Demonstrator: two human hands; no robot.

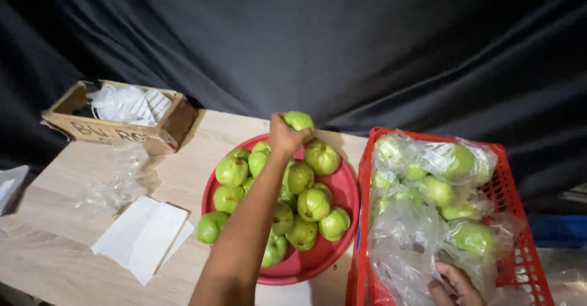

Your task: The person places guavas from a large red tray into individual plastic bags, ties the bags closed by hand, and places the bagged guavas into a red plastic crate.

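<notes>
My left hand [284, 136] reaches forward over a round red tray [345, 187] and grips a green guava [299, 120] above the tray's far rim. Several more green guavas [313, 203] are piled on the tray, and one guava [211, 226] lies on the table at its left edge. My right hand [454, 284] rests at the near end of a red plastic crate [513, 196], touching the clear plastic bags of guavas [437, 190] that fill it.
A cardboard box [119, 122] with white foam nets stands at the back left of the wooden table [61, 251]. A crumpled clear bag [116, 184] and white paper sheets [143, 235] lie left of the tray. Dark cloth [342, 43] hangs behind.
</notes>
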